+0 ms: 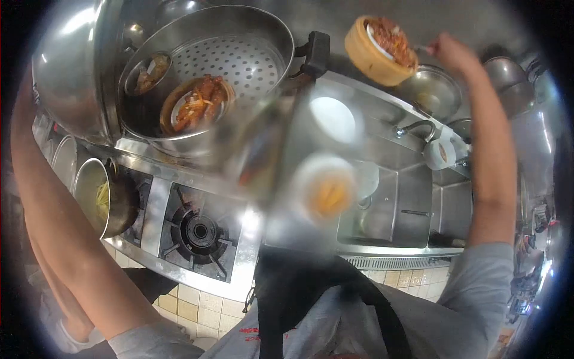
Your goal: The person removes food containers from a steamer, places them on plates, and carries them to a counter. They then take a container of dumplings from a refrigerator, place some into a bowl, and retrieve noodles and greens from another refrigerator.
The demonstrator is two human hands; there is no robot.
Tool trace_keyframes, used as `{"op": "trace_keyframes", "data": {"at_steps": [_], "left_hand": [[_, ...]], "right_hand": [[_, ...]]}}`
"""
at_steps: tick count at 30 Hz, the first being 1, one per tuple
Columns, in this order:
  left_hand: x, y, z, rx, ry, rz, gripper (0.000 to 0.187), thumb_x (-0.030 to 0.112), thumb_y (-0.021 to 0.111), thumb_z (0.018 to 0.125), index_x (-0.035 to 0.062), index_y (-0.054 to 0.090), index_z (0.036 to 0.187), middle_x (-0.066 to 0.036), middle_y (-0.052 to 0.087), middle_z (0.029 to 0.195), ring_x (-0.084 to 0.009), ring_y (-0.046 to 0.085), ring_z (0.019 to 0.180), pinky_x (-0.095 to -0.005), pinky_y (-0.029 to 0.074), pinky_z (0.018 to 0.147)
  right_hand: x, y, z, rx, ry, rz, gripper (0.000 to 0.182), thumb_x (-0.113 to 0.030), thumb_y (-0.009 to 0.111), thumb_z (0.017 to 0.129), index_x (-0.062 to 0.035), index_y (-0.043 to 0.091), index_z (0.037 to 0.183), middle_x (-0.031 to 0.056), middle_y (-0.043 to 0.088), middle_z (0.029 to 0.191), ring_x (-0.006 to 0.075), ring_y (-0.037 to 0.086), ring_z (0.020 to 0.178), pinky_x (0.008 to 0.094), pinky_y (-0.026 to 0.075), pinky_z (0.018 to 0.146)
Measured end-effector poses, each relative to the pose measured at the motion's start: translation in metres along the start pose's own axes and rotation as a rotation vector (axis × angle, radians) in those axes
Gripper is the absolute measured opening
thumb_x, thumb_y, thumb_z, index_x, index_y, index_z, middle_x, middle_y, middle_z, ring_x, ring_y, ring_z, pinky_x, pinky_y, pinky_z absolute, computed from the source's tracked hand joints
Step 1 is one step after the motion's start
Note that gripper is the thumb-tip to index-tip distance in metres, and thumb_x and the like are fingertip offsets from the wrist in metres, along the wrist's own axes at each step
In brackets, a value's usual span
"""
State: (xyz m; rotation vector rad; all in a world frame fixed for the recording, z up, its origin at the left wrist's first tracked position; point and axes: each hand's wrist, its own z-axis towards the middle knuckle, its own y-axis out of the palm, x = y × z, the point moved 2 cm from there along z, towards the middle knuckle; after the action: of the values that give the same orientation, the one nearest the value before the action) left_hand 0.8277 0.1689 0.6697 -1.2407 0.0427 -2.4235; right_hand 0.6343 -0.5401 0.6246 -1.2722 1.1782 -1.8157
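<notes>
My right hand (451, 52) is closed at the upper right around a thin metal tool whose kind I cannot make out. The tool reaches the rim of a white bowl in a bamboo steamer basket (373, 64). That basket tilts in the air, with reddish-brown braised food (391, 39) in the bowl. My left arm (57, 221) stretches up the left edge to the large metal lid (75, 75), which stands tilted beside the steamer pot (206, 140). Darkness at the edge hides my left fingers. Inside the pot, a second basket (164, 113) of braised food and a small metal bowl (146, 72) rest on the perforated tray.
A gas burner (200, 230) lies below the pot, with a saucepan (122, 203) to its left. Right of centre are a sink (409, 203) and a faucet (415, 127). A white plate (332, 118) and a yellow-filled dish (329, 188) look blurred. Pans (433, 90) stand behind.
</notes>
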Motion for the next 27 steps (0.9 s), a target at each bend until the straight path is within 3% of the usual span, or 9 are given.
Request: {"op": "trace_keyframes", "data": {"at_steps": [6,9,11,13,18,22,24,25,27], "left_hand": [[0.005,0.000,0.001,0.009,0.034,0.054,0.048,0.030,0.052,0.098,0.0044,0.048,0.138,-0.009,0.052,0.137,-0.0185,0.049,0.122,-0.0300,0.037,0.102],[0.009,0.001,-0.001,0.007,0.048,0.073,0.048,0.030,0.052,0.098,0.0043,0.048,0.138,-0.009,0.052,0.137,-0.0185,0.049,0.122,-0.0300,0.037,0.102],[0.011,0.005,-0.004,-0.001,0.058,0.089,0.048,0.030,0.052,0.098,0.0043,0.048,0.138,-0.009,0.052,0.137,-0.0186,0.049,0.123,-0.0300,0.037,0.102],[0.015,0.007,-0.006,-0.003,0.073,0.103,0.048,0.030,0.052,0.098,0.0042,0.048,0.138,-0.009,0.052,0.137,-0.0186,0.049,0.123,-0.0300,0.037,0.102],[0.008,0.001,0.005,-0.039,0.145,0.141,0.049,0.030,0.052,0.098,0.0040,0.048,0.138,-0.009,0.051,0.137,-0.0189,0.049,0.123,-0.0300,0.036,0.103],[0.012,0.007,0.000,-0.077,0.161,0.068,0.050,0.031,0.053,0.097,0.0048,0.048,0.139,-0.009,0.051,0.138,-0.0199,0.048,0.124,-0.0302,0.036,0.104],[0.025,0.020,-0.011,-0.059,0.098,0.010,0.050,0.032,0.054,0.096,0.0057,0.048,0.139,-0.009,0.051,0.138,-0.0203,0.049,0.124,-0.0303,0.036,0.103],[0.027,0.023,-0.014,-0.073,0.064,0.011,0.051,0.032,0.055,0.095,0.0067,0.048,0.139,-0.009,0.052,0.138,-0.0201,0.049,0.124,-0.0304,0.036,0.103],[0.025,0.024,-0.013,-0.103,-0.033,-0.090,0.050,0.031,0.056,0.094,0.0085,0.049,0.138,-0.008,0.052,0.136,-0.0190,0.050,0.123,-0.0300,0.037,0.102]], "right_hand": [[-0.062,0.135,-0.014,-0.209,0.078,0.024,0.028,-0.029,0.059,0.089,-0.0054,0.067,0.102,0.0152,0.066,0.111,0.0322,0.063,0.105,0.0451,0.051,0.085],[-0.102,0.181,-0.026,-0.170,0.046,0.022,0.027,-0.019,0.050,0.087,-0.0070,0.069,0.103,0.0135,0.068,0.109,0.0296,0.065,0.103,0.0442,0.053,0.085],[-0.116,0.216,-0.020,-0.192,0.040,0.055,0.027,-0.025,0.054,0.088,-0.0071,0.069,0.102,0.0145,0.068,0.109,0.0305,0.065,0.102,0.0447,0.052,0.085],[-0.128,0.229,-0.017,-0.213,0.033,0.090,0.029,-0.031,0.058,0.088,-0.0071,0.069,0.102,0.0154,0.067,0.108,0.0314,0.065,0.102,0.0453,0.052,0.085],[-0.147,0.248,-0.010,-0.300,0.084,0.075,0.026,-0.023,0.055,0.087,-0.0061,0.069,0.101,0.0158,0.067,0.111,0.0311,0.064,0.105,0.0445,0.052,0.086],[-0.123,0.211,0.007,-0.120,0.071,0.042,0.028,-0.022,0.052,0.087,-0.0071,0.070,0.102,0.0160,0.066,0.112,0.0319,0.064,0.105,0.0448,0.052,0.085],[-0.101,0.149,0.029,-0.101,0.157,0.137,0.033,-0.030,0.049,0.092,-0.0076,0.070,0.104,0.0180,0.066,0.111,0.0332,0.063,0.105,0.0471,0.050,0.086],[-0.107,0.101,0.019,0.070,0.167,0.163,0.037,-0.038,0.049,0.094,-0.0085,0.068,0.105,0.0185,0.068,0.104,0.0339,0.064,0.100,0.0463,0.050,0.085],[-0.112,0.040,0.033,0.143,0.029,0.348,0.037,-0.041,0.050,0.095,-0.0135,0.066,0.112,0.0149,0.067,0.107,0.0334,0.063,0.100,0.0453,0.049,0.084]]}}
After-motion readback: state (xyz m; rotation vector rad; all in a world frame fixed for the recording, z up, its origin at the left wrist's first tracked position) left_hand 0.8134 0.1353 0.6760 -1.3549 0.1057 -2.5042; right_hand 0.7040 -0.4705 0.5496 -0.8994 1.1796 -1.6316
